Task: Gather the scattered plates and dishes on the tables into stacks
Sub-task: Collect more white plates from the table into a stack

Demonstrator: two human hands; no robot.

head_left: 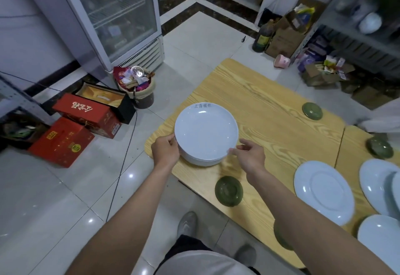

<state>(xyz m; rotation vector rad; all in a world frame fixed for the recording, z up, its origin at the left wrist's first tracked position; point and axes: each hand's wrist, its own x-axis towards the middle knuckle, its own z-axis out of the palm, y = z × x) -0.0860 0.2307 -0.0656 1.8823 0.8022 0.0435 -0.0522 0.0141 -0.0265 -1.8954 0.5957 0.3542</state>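
A stack of white plates (205, 132) stands near the left corner of the wooden table (270, 106). My left hand (165, 149) holds the stack's left rim, and my right hand (249, 155) pinches its right rim with the fingertips. Small green dishes lie upside down on the table: one near the front edge (228, 190), one at the far side (312, 111), one on the right (379, 147). Loose white plates lie at the right: a wide-rimmed one (323, 191), another beyond it (377, 185), one at the bottom right (378, 235).
A second table (350, 145) joins on the right. On the floor to the left stand red boxes (62, 142), a full waste bin (138, 86) and a glass-door fridge (121, 15). Cardboard boxes and shelves (324, 73) crowd the far right.
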